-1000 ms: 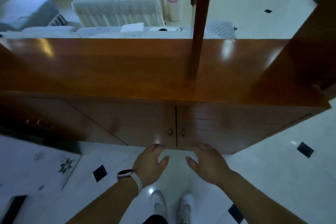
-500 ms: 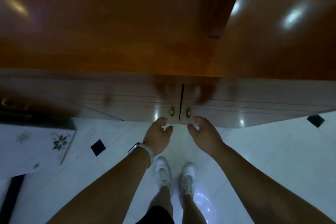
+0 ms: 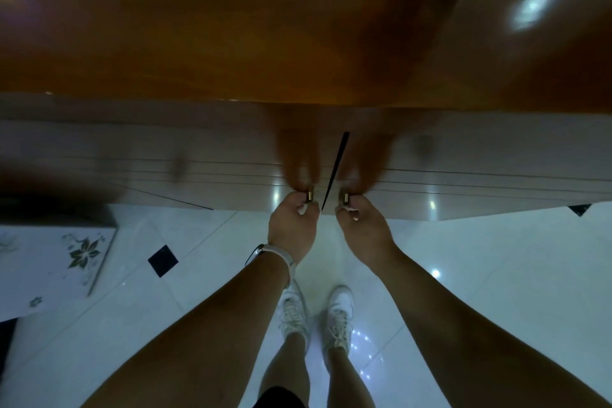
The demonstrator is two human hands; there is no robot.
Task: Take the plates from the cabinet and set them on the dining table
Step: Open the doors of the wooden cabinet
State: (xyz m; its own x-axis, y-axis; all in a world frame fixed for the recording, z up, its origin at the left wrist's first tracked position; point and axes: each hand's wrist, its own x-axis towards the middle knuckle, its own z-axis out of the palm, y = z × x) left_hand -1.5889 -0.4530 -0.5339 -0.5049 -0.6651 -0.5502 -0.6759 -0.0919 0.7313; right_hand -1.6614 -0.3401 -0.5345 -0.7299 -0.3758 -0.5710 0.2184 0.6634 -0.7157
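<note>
Wooden cabinet (image 3: 198,156) runs crosswise; left hand (image 3: 291,229) pinches left knob (image 3: 310,197), right hand (image 3: 363,232) pinches right knob (image 3: 345,199).

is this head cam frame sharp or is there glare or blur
Head view: dim; light glare on the cabinet and the floor; its doors look motion-blurred and reflective; the left hand and right hand pinching the knobs are fairly sharp.

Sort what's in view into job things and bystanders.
Job: left hand, pinching the left knob; right hand, pinching the right knob; cabinet doors.
Lying about: flowered white surface, left; black floor tile; white shoes.
</note>
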